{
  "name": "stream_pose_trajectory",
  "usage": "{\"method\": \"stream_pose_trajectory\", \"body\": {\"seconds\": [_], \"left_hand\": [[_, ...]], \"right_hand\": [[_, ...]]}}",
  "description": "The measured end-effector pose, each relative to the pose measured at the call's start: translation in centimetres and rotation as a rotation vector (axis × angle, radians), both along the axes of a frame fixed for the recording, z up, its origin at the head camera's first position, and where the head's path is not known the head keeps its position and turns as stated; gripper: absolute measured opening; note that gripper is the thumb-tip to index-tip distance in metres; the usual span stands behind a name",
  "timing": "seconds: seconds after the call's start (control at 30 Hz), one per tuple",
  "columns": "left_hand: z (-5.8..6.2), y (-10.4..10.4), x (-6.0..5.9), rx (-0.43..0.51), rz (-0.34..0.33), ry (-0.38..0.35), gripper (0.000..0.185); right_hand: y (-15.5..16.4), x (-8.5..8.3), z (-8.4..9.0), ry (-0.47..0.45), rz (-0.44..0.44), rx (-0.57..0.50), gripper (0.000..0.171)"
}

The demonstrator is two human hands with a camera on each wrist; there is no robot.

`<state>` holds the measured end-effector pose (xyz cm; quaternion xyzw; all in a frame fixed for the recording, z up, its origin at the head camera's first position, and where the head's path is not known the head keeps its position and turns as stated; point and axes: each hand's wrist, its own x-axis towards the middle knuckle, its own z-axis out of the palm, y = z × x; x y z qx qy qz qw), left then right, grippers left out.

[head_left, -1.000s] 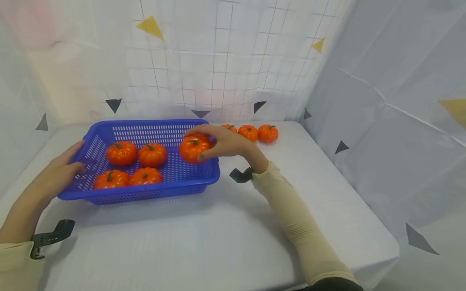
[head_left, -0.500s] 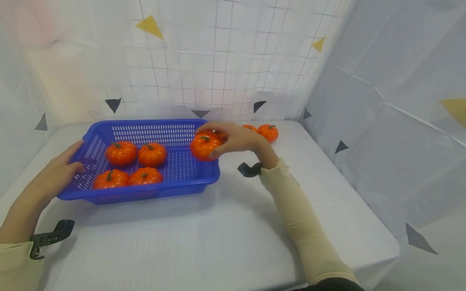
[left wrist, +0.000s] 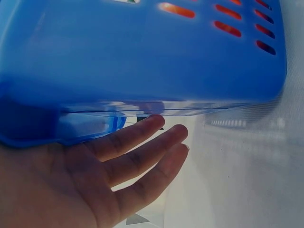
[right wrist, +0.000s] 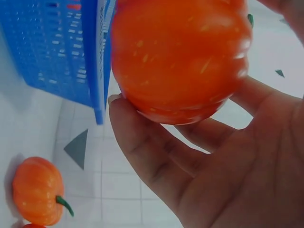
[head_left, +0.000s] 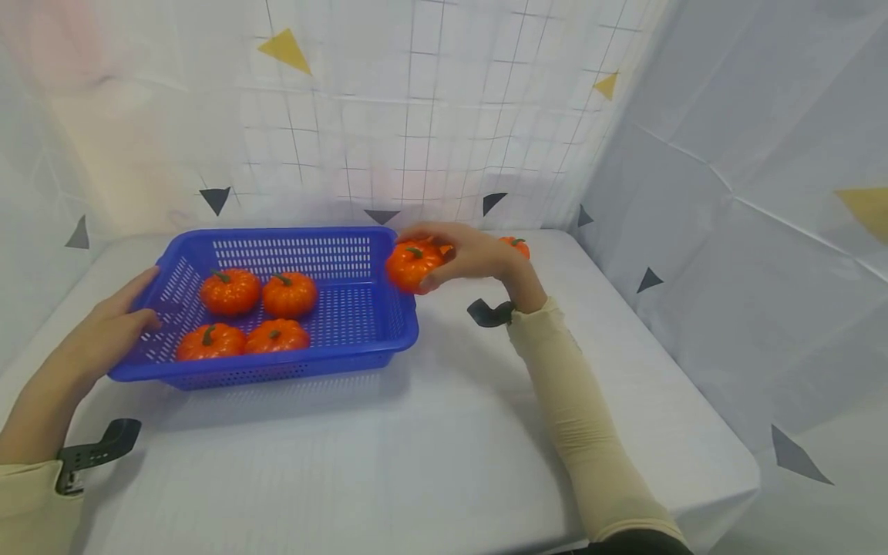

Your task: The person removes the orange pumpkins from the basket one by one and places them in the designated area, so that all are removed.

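Note:
My left hand (head_left: 100,335) grips the left rim of a blue plastic basket (head_left: 361,351), its thumb over the edge. In the left wrist view the fingers (left wrist: 147,166) stretch out below that rim, and the thumb is hidden. Several small orange pumpkins with green stems sit in the basket's left half, one of them a pumpkin (head_left: 230,291) at the back. Over the right rim, my right hand (head_left: 468,253) holds another pumpkin (head_left: 411,268) between thumb and fingers. The right wrist view shows this pumpkin (right wrist: 180,57) large, beside the basket wall.
Behind my right wrist, a further pumpkin (head_left: 516,245) stands on the white-covered table (head_left: 312,478) near its back edge. White sheets with grid lines and triangles rise behind, and a grey-white sheet (head_left: 749,231) hangs at the right.
My right hand has carried its pumpkin right and slightly up, from over the basket's interior to its right rim, covering more pumpkins behind. The left hand and basket have stayed put.

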<state>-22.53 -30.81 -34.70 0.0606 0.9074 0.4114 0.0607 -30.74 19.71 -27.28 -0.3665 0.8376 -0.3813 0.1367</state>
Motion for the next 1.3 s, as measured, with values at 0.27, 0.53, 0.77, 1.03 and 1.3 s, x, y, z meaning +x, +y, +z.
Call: {"method": "stream_pose_trajectory", "body": {"seconds": [0.27,0.53,0.77,1.03,1.3], "left_hand": [[0.2,0.1,0.1,-0.008,0.005,-0.006,0.074],[0.0,0.0,0.0,-0.004,0.001,-0.01,0.073],[0.0,0.1,0.1,-0.013,0.005,0.002,0.072],[0.1,0.2,0.2,-0.009,0.007,0.003,0.073],[0.1,-0.1,0.2,-0.007,-0.009,-0.004,0.073]], "right_hand": [[1.2,-0.8,-0.2,-0.04,-0.045,0.007,0.065],[2.7,-1.7,-0.8,-0.08,-0.11,-0.007,0.062],[3.6,-2.5,-1.6,-0.077,-0.095,-0.022,0.058],[4.0,-3.0,-2.6,-0.126,-0.161,0.041,0.057],[4.3,-3.8,-3.9,-0.137,-0.18,0.085,0.063]]}}
